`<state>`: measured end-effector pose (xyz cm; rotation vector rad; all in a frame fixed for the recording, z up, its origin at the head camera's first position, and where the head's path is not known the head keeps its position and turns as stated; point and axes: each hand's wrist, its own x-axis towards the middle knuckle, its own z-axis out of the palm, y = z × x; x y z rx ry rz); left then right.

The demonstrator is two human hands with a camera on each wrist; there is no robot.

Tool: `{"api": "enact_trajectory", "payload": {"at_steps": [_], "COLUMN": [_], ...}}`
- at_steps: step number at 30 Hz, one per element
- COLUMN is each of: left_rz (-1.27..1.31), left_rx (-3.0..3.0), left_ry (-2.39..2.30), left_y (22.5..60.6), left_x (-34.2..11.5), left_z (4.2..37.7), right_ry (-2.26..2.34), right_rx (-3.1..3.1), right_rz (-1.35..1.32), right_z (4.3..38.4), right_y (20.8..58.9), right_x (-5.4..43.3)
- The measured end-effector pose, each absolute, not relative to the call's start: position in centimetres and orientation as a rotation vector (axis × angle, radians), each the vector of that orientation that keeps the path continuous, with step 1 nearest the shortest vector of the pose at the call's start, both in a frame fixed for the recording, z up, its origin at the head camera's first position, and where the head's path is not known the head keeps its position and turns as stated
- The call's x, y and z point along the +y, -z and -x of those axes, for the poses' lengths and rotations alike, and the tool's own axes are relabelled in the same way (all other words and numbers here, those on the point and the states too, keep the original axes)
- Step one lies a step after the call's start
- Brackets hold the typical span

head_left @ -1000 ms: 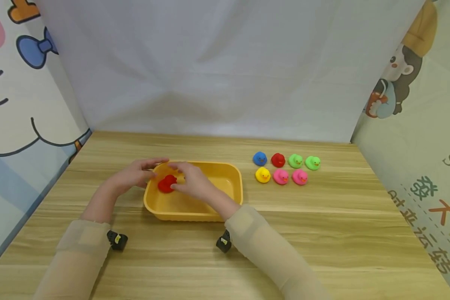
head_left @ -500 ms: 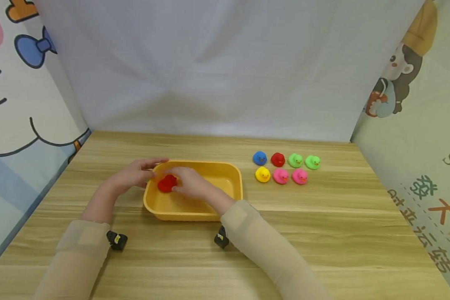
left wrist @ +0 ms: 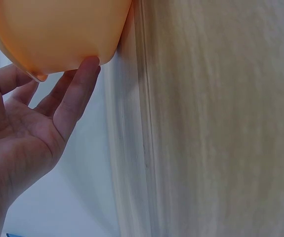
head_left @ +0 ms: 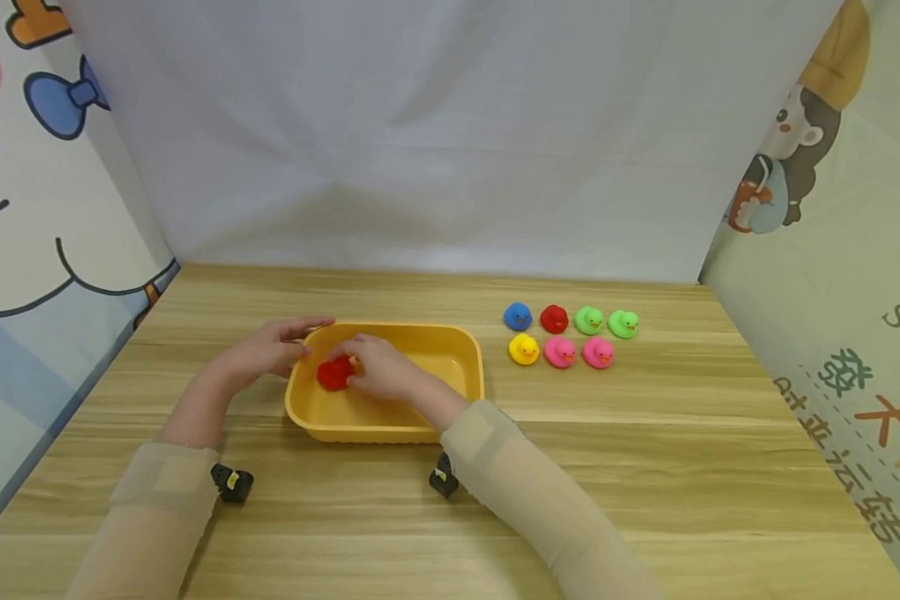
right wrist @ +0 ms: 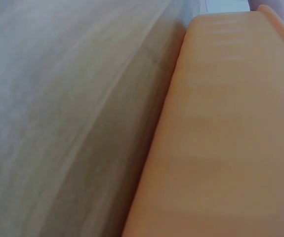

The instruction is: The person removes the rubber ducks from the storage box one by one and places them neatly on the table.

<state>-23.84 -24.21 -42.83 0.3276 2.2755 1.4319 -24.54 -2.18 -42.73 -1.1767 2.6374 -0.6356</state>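
Note:
A red rubber duck (head_left: 333,374) sits at the left end inside a yellow plastic basin (head_left: 390,434). Reaching in from the right, my right hand (head_left: 381,368) has curled fingers and thumb about the duck's right side and holds it there; the fingertips are partly hidden. My left hand (head_left: 258,354) rests against the basin's left end, thumb near the rim. In the left wrist view, fairly straight fingers of the left hand (left wrist: 33,118) touch the outside of the basin (left wrist: 58,34). From the right wrist, only the basin's long outer wall (right wrist: 221,128) shows, not the right hand.
Right of the basin, small ducks stand in two rows on the wooden table (head_left: 682,467): blue (head_left: 518,317), red (head_left: 554,319), two green (head_left: 589,321), yellow (head_left: 523,350) and two pink (head_left: 560,352). A white curtain (head_left: 435,150) hangs behind the table.
My right hand's fingers, spread beside the red duck earlier, have drawn in around it. The duck has shifted slightly toward me. My left hand has stayed at the basin's end.

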Motion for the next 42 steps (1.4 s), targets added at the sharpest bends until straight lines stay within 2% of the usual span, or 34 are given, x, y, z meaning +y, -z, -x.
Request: {"api": "enact_trajectory", "payload": {"at_steps": [42], "left_rz": [-0.318], "left_rx": [2.250], "left_ry": [-1.437], "left_y": [42.7], "left_x": [-24.2], "left_z": [23.8], "right_ry": [0.665], "right_rx": [2.591], "right_rz": [1.191], "right_z": [23.9], "right_y": [41.7], "right_x": [-0.4]}}
